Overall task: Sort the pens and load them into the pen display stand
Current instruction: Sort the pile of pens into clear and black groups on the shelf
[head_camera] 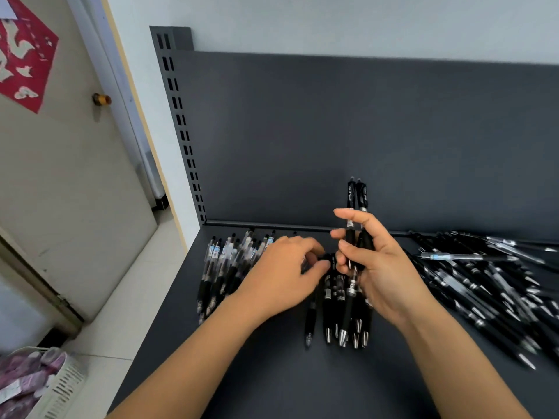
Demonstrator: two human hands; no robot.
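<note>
**A:** Where do the pens lie from the hands?

**B:** The row of black pens [341,300] lies on the shelf [302,373] right between them. Its long axis runs away from the person, with the metal tips near and the clicker ends towards the back panel [332,131]. The right hand [384,267] is over the row's far right edge, and the left hand [284,273] meets it from the left.

**A:** What is the right hand carrying?

**B:** It grips two black pens [358,195]. Its fingers are wrapped round their lower barrels, so they stand nearly upright with the clickers up. They need tipping forward to match the row, and that hand is the nearer one to set them down.

**A:** And the left?

**B:** Its fingers are curled, with thumb and forefinger at the clicker ends of the row. I cannot tell whether it pinches a pen or only steadies them.

**A:** And the other pens?

**B:** The clear-barrelled pens [227,261] are bunched left of the left hand, lying the same way as the row. A loose heap of pens [490,285] lies to the right, pointing slantwise. I'd judge that heap to be unsorted.

**A:** And the display stand?

**B:** It is not in view, so I judge loading hasn't begun.
</note>
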